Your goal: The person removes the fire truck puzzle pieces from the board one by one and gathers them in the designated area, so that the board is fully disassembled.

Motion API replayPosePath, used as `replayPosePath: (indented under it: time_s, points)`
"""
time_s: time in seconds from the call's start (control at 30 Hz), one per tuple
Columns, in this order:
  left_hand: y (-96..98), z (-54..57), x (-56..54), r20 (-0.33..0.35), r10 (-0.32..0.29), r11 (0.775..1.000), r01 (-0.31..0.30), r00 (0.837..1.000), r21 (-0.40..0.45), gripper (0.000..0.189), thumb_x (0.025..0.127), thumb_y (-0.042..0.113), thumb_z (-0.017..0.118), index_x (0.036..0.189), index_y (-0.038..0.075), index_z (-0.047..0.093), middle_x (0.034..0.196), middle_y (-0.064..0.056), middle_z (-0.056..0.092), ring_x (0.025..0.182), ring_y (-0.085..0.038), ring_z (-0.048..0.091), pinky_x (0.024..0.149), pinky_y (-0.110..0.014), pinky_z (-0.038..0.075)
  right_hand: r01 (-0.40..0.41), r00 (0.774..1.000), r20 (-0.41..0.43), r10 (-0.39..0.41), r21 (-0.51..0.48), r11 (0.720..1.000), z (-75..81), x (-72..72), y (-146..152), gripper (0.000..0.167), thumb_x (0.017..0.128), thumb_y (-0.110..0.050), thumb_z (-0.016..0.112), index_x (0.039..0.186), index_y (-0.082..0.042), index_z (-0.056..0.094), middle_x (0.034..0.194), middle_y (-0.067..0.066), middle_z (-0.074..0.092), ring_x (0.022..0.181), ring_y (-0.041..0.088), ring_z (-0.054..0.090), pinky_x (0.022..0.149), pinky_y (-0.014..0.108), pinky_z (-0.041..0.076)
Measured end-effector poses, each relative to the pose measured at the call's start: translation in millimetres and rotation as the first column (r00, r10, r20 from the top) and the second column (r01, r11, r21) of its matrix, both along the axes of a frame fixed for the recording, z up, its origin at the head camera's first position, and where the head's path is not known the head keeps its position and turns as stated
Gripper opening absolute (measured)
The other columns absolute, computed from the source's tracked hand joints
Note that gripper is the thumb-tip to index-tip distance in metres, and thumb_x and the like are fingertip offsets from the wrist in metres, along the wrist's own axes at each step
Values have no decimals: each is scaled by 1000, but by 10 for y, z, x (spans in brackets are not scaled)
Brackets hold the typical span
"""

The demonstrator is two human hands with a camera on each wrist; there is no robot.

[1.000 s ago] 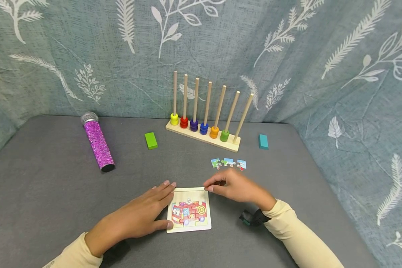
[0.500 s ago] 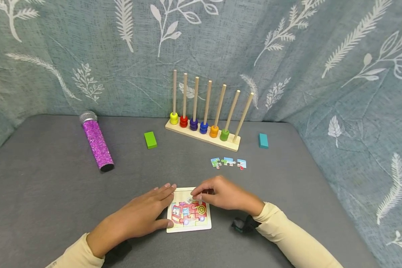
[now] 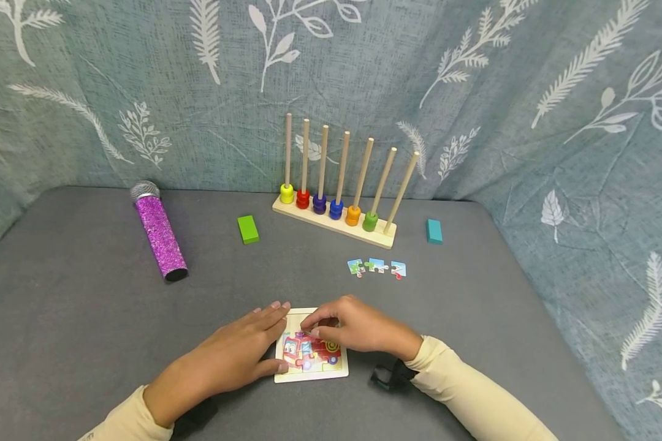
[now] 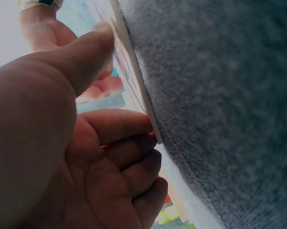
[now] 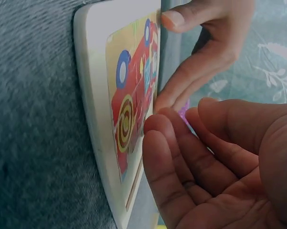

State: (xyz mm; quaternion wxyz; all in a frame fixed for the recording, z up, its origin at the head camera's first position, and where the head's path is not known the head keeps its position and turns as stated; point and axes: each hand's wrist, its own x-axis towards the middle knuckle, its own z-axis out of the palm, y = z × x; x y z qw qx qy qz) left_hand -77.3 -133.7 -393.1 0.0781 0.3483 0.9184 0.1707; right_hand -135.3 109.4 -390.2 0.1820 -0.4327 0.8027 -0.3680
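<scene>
A small jigsaw puzzle in a pale wooden tray (image 3: 335,370) lies at the front of the table. Fitted pieces form a red truck (image 3: 307,354) with a face; the strip above it shows bare wood. My left hand (image 3: 239,352) steadies the tray, straight fingers at its left edge and thumb on its lower left corner. Over the truck's roof, my right hand (image 3: 358,324) pinches a small puzzle piece, mostly hidden by the fingertips. In the right wrist view, the right fingers (image 5: 160,143) curl close to the picture. Three loose pieces (image 3: 376,266) lie beyond the tray.
A peg stacker (image 3: 336,226) with coloured rings stands at the back. A purple glitter microphone (image 3: 162,236) lies at the left. A green block (image 3: 248,229) and a teal block (image 3: 434,231) flank the stacker. A patterned curtain (image 3: 198,122) hangs behind the table.
My right hand has moved left from the tray's upper right corner to above the middle of the truck. The left hand keeps its place on the tray, and the loose pieces have not moved.
</scene>
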Motion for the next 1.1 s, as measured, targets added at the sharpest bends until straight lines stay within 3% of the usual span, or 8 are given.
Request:
replayPosePath:
  time_s: [0.2, 0.5, 0.77, 1.1]
  points:
    - [16, 1, 5, -12, 5, 1000, -5, 1000, -14, 70, 89, 40, 68, 136, -9, 50, 149, -20, 39, 138, -35, 34, 110, -50, 30, -6, 1000, 29, 6, 0, 1000, -15, 6, -34, 20, 94, -4, 62, 111, -3, 72, 107, 3, 71, 97, -1, 61, 84, 19, 50]
    - [8, -4, -13, -48, -17, 1000, 17, 999, -4, 69, 90, 41, 68, 134, -9, 52, 148, -22, 40, 137, -36, 36, 109, -51, 31, 27, 997, 70, -28, 11, 1000, -27, -13, -76, 19, 94, -3, 62, 108, -3, 74, 97, 0, 72, 74, -3, 53, 67, 17, 47]
    - [5, -7, 3, -19, 2, 1000, -2, 1000, 2, 70, 90, 41, 67, 135, -10, 51, 149, -22, 38, 138, -37, 34, 109, -52, 30, -10, 997, 81, 7, 31, 999, -26, -25, -94, 19, 94, -4, 62, 109, -4, 73, 103, 0, 72, 87, -4, 60, 79, 18, 50]
    - [18, -36, 8, -35, 5, 999, -4, 999, 35, 68, 87, 37, 72, 132, -10, 53, 146, -24, 41, 135, -40, 37, 106, -54, 33, -16, 995, 98, 15, 10, 1000, -44, -19, -89, 18, 94, -4, 62, 110, -3, 72, 108, 2, 70, 94, -1, 61, 83, 19, 50]
